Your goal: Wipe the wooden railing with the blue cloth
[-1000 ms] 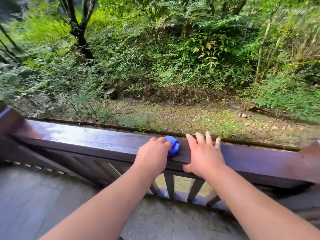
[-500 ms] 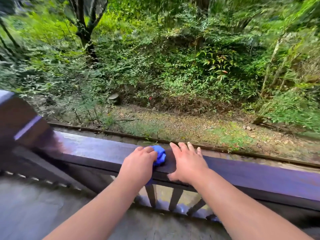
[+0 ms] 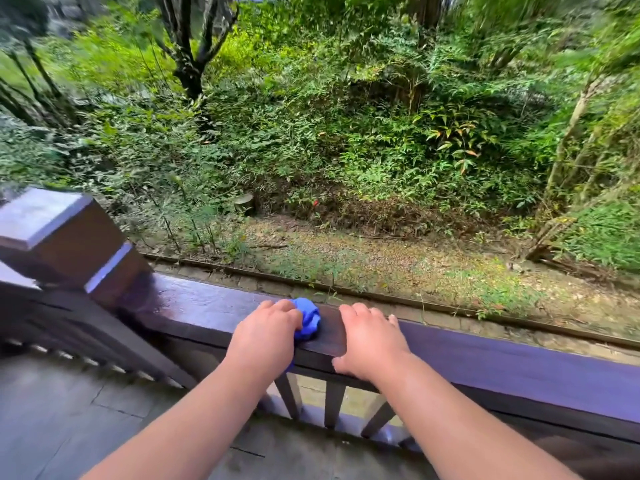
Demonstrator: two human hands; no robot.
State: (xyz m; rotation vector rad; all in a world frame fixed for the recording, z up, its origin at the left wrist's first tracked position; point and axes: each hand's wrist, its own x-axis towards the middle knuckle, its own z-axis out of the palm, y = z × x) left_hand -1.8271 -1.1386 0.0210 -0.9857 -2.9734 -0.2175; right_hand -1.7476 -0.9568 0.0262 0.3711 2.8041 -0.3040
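**Mid-wipe on the top rail, cloth bunched under the left hand**

Backdrop: dense green slope and a gravelly strip of ground beyond the deck. Not task-relevant.

One wooden railing runs across the view from lower right up to one square corner post at the left. Rail top left of the hands, toward the post, looks glossy and wet-ish; my guess is that stretch has been wiped. Long stretch to the right of the hands reads flatter and duller, purple sheen, probably not done yet. Can't confirm either from sheen alone. Estimate: partway through, well short of finished, side faces and balusters look untouched. Three balusters are visible just below the hands, more under the rail at left, blurred, not counting those.

Deck floor: grey tile, nothing on it.

Two bare forearms, two hands. Left hand is curled down over the cloth, pressing it to the rail top, fingers closed round it. Right hand lies flat on the rail just beside it, fingers together and draped over the far edge, holding nothing, bracing.

One blue cloth, wadded into a ball, sits on the rail top between the two hands, mostly under the left one; a bit hangs down below the palm.
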